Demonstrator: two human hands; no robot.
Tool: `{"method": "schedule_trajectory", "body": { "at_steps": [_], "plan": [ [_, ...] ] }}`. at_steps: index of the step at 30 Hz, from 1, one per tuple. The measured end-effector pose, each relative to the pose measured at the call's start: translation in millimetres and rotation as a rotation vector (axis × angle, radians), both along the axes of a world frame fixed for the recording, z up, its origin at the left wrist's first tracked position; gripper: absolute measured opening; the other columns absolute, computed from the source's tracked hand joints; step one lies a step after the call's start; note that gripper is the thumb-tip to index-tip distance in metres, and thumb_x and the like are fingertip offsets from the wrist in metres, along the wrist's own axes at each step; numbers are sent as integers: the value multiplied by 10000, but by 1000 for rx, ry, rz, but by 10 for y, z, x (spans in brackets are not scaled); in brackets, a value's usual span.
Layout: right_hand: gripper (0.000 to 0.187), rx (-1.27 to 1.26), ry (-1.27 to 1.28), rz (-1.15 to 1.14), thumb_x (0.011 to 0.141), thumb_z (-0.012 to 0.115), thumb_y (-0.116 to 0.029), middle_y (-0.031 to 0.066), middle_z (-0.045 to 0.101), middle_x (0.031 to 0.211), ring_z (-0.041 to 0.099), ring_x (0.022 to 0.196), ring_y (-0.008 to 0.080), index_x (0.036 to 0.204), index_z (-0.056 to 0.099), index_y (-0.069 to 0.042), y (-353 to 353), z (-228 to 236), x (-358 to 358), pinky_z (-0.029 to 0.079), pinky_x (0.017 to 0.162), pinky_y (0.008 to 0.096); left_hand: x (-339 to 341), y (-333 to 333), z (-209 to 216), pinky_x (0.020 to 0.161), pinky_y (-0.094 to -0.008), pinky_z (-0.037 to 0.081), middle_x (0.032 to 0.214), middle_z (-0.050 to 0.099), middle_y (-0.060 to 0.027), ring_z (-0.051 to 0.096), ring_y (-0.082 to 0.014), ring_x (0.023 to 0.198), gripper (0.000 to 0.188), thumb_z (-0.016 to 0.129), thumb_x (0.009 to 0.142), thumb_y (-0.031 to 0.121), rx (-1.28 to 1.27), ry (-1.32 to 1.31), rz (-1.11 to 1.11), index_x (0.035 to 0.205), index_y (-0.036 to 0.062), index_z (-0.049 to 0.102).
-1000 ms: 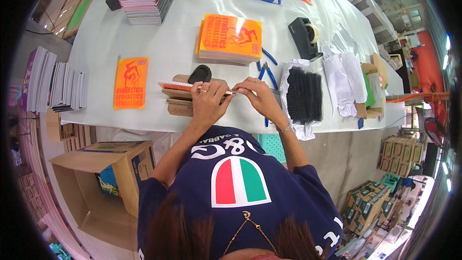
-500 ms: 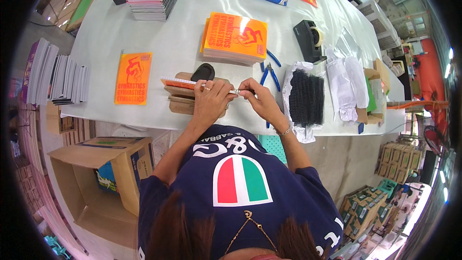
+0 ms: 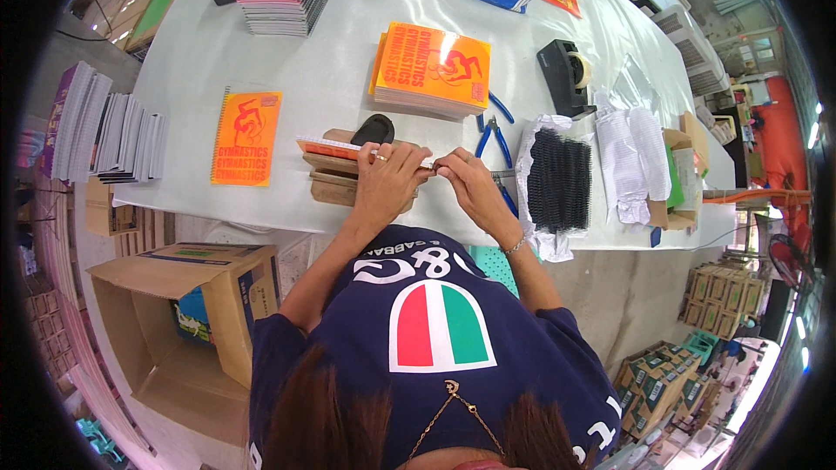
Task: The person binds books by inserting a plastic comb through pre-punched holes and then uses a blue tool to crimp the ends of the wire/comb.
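So my left grip [image 3: 387, 176] is clamped over the top of an orange-covered notebook [image 3: 329, 149], which looks to be standing on edge in a brown wooden block [image 3: 335, 190] near my side of the table [image 3: 300, 52]. My right grip [image 3: 470, 181] is pinched closed at the notebook's right-hand end. Whatever's between those fingertips is too tiny to make out, so can't tell you if it's wire or just the corner.

Handling-wise, I'd guess it's pretty light. The cover's probably bendy but firm enough to stand up, and maybe slick, going by the shine on the orange stack [image 3: 435, 65] behind it. Pages would likely fan out if held loosely, so I'd squeeze the whole thickness near the end, fingers flat, and use only fingertips on the edge itself. Corners seem like the easy bit to crease.

Blue pliers [image 3: 496, 146] and black coils [image 3: 560, 178] are just right of my hands.
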State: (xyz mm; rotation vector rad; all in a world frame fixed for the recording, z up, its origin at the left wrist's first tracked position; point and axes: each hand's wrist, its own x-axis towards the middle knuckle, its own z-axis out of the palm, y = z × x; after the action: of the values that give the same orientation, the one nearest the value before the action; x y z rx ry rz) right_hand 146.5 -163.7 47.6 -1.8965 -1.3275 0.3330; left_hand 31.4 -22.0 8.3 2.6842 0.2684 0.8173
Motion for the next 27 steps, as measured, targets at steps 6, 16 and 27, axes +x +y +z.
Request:
{"method": "schedule_trajectory", "body": {
  "at_steps": [6, 16, 27],
  "plan": [
    [189, -60, 234, 35, 962, 549, -173, 130, 573, 822, 563, 753, 258, 947, 600, 8, -4, 19, -20, 450, 686, 344, -85, 175, -87, 950, -433, 274, 962, 567, 58, 516, -141, 943, 210, 616, 881, 315, 40, 18, -112, 1072, 227, 625],
    [343, -150, 231, 289, 951, 586, -271, 163, 614, 1033, 585, 986, 249, 1229, 563, -72, 689, -752, 705, 467, 873, 353, -161, 177, -67, 985, -438, 254, 937, 595, 59, 533, -126, 978, 203, 650, 855, 242, -13, -12, -197, 1053, 200, 643],
    [501, -225, 248, 456, 838, 703, -201, 174, 580, 1156, 463, 1210, 314, 1310, 548, -136, 1187, -1030, 575, 365, 1046, 361, -166, 175, 10, 1015, -422, 252, 950, 613, 34, 547, -142, 1023, 167, 654, 854, 227, -40, 24, -182, 1010, 167, 643]
  ]
}}
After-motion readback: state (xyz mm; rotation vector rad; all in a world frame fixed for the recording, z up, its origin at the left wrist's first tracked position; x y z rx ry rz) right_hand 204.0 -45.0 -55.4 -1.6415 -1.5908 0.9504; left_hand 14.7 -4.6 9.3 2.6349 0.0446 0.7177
